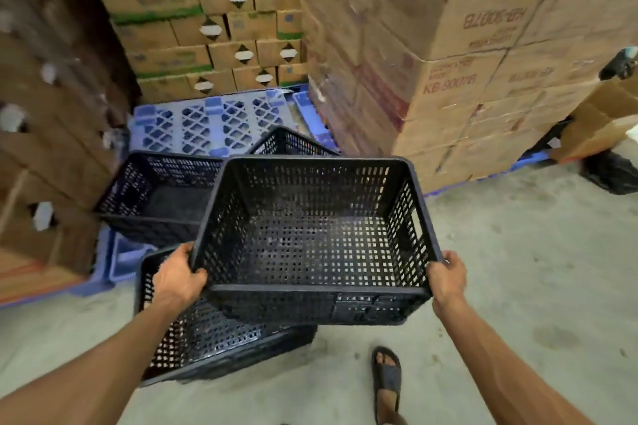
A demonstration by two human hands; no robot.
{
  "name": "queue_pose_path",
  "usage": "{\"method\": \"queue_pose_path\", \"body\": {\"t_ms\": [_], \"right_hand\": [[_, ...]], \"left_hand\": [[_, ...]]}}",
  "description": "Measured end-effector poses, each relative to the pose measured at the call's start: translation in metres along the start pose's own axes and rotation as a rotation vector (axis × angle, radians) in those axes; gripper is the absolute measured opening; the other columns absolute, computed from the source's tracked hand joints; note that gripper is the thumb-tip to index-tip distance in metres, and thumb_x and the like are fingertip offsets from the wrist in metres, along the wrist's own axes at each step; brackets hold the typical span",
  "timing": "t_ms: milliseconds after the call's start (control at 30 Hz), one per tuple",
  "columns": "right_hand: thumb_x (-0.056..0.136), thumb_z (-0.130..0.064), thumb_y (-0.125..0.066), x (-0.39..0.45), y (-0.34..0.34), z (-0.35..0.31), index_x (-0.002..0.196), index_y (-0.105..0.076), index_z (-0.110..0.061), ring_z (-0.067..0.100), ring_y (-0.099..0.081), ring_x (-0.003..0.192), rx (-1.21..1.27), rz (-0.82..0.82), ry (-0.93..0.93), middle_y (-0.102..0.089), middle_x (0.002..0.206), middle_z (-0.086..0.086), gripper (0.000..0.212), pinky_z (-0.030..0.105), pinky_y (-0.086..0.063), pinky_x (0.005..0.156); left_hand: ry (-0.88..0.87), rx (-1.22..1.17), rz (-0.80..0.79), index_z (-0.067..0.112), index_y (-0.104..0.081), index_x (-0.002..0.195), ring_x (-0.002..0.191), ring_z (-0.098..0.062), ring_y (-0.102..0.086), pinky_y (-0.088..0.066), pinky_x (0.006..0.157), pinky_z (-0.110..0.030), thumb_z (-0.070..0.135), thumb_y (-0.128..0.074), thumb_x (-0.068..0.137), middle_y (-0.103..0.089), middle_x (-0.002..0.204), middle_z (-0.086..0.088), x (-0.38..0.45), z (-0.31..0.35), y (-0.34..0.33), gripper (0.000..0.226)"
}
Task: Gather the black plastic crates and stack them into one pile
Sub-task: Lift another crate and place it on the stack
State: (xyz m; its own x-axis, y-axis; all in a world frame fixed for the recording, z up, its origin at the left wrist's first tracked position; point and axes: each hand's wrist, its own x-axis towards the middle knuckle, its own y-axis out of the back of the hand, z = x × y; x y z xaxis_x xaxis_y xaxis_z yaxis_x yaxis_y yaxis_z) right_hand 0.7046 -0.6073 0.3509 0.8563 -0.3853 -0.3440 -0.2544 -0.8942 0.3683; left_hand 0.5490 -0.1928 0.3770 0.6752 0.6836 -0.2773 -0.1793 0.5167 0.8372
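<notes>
Your left hand [177,278] and right hand [446,278] each clamp a near corner of the lifted black crate [310,241], fingers curled over its rim.

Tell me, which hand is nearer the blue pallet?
Left. The left hand grips the held crate on the blue pallet's side; the right hand grips the far corner.
</notes>
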Motion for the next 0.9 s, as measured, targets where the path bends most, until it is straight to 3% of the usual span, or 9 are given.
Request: {"method": "queue_pose_path", "body": {"t_ms": [100,200,433,500,567,633,733,800,900], "right_hand": [[0.073,0.009,-0.048,-0.033,-0.046,0.009,0.071,-0.047,-0.016,0.021,-0.051,0.059,-0.020,-0.054,-0.004,-0.058,0.065,0.003,0.025,0.025,-0.043,0.048],[0.077,0.004,-0.052,-0.055,-0.084,0.022,0.075,-0.049,-0.016,0.025,-0.056,0.067,-0.077,-0.162,-0.005,-0.062,0.073,0.006,0.020,0.030,-0.048,0.059],[0.079,0.003,-0.050,-0.089,-0.142,0.008,0.103,-0.048,-0.012,0.031,-0.061,0.081,-0.503,-0.538,0.119,-0.064,0.098,0.017,0.028,0.037,-0.049,0.072],[0.084,-0.008,-0.058,-0.092,-0.148,0.000,0.129,-0.038,-0.014,0.038,-0.058,0.108,-0.702,-0.635,0.244,-0.057,0.123,0.020,0.049,0.044,-0.049,0.089],[0.085,-0.031,-0.065,-0.098,-0.151,-0.007,0.154,-0.008,-0.023,0.040,-0.035,0.136,-1.023,-0.568,0.461,-0.027,0.154,0.019,0.090,0.052,-0.036,0.104],[0.083,-0.052,-0.060,-0.108,-0.153,-0.009,0.155,0.007,-0.034,0.036,-0.009,0.148,-1.218,-0.569,0.791,-0.003,0.164,0.008,0.100,0.056,-0.020,0.114],[0.089,-0.067,-0.036,-0.120,-0.168,-0.009,0.151,-0.018,-0.046,0.023,-0.007,0.151,-1.281,-0.965,1.010,-0.013,0.161,-0.013,0.068,0.055,0.006,0.116],[0.094,-0.065,-0.028,-0.127,-0.172,-0.007,0.138,-0.043,-0.048,0.015,-0.037,0.141,-1.291,-1.278,0.908,-0.042,0.151,-0.016,0.050,0.059,0.001,0.117],[0.091,-0.070,-0.031,-0.137,-0.168,-0.006,0.136,-0.047,-0.043,0.011,-0.055,0.124,-1.225,-1.436,0.921,-0.057,0.139,-0.014,0.055,0.048,-0.029,0.112]], "left_hand": [[0.108,-0.036,0.002,0.003,-0.056,0.125,0.109,-0.045,-0.060,-0.047,0.095,-0.050,0.001,-0.064,0.078,-0.065,0.116,-0.028,-0.008,-0.054,0.020,0.047],[0.232,-0.015,0.067,0.009,-0.058,0.125,0.106,-0.045,-0.062,-0.049,0.090,-0.047,0.007,-0.064,0.078,-0.066,0.116,-0.026,-0.015,-0.092,0.035,0.047],[0.474,-0.084,0.127,0.007,-0.046,0.135,0.107,-0.047,-0.056,-0.046,0.097,-0.051,0.007,-0.060,0.076,-0.051,0.122,-0.028,-0.032,-0.159,0.049,0.061],[0.444,-0.123,0.163,0.010,-0.039,0.140,0.107,-0.046,-0.053,-0.045,0.097,-0.051,0.007,-0.061,0.075,-0.045,0.123,-0.027,-0.036,-0.162,0.045,0.069],[0.386,-0.109,0.179,0.019,-0.032,0.148,0.114,-0.047,-0.049,-0.043,0.102,-0.052,0.009,-0.065,0.075,-0.038,0.131,-0.026,-0.044,-0.158,0.036,0.081],[0.294,0.017,0.149,0.034,-0.035,0.148,0.137,-0.045,-0.028,-0.029,0.113,-0.054,0.024,-0.069,0.080,-0.021,0.150,-0.026,-0.053,-0.155,0.024,0.077],[0.062,0.141,0.004,0.055,-0.053,0.125,0.150,-0.026,0.014,0.012,0.115,-0.053,0.063,-0.054,0.084,0.004,0.165,-0.001,-0.061,-0.158,0.010,0.041],[-0.032,0.147,-0.166,0.051,-0.064,0.113,0.152,-0.018,0.001,0.023,0.111,-0.049,0.072,-0.049,0.080,-0.028,0.158,0.013,-0.067,-0.163,0.006,0.042],[-0.047,0.195,-0.202,0.045,-0.065,0.114,0.133,-0.012,-0.043,0.001,0.116,-0.048,0.070,-0.049,0.080,-0.065,0.119,0.017,-0.074,-0.161,0.010,0.045]]}}
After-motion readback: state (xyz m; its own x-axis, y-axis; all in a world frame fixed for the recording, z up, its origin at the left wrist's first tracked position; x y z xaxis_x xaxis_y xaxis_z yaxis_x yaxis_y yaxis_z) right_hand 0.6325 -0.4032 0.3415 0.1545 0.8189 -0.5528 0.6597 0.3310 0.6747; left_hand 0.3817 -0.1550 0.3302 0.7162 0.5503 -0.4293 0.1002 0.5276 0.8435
